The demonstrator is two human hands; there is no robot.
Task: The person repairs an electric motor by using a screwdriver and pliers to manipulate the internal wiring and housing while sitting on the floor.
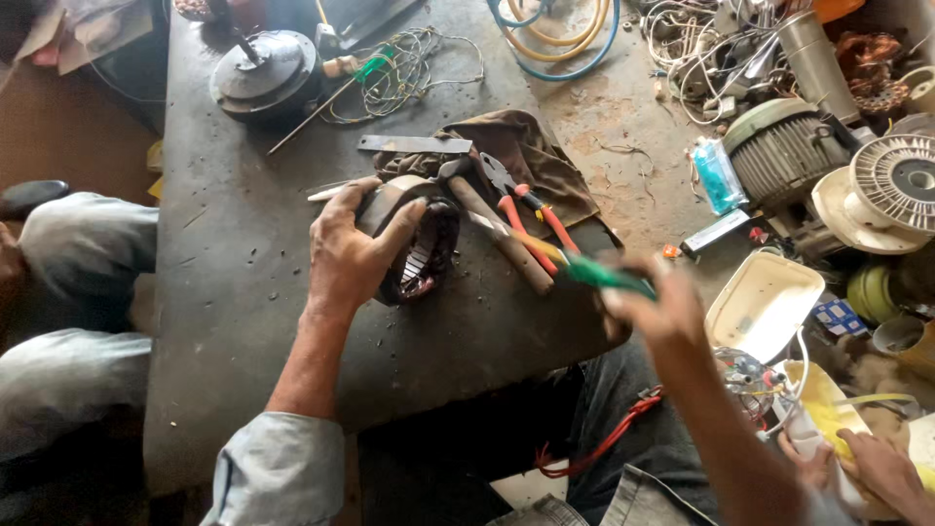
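My left hand (349, 251) grips a round motor stator (421, 251) with copper windings, tilted on the dark metal table (234, 292). My right hand (651, 304), blurred, holds a green-handled screwdriver (604, 276) whose shaft points toward the stator. A wooden-handled hammer (492, 226) and red-handled pliers (526, 209) lie just right of the stator, partly on a brown rag (536, 156).
A flat metal blade (414, 144) lies behind the rag. A dark fan motor (265, 73) and tangled wire (409, 68) sit at the table's far end. Motor parts, a white fan hub (891, 180) and hoses (560, 29) crowd the floor right. Another person's hands (867, 468) work at lower right.
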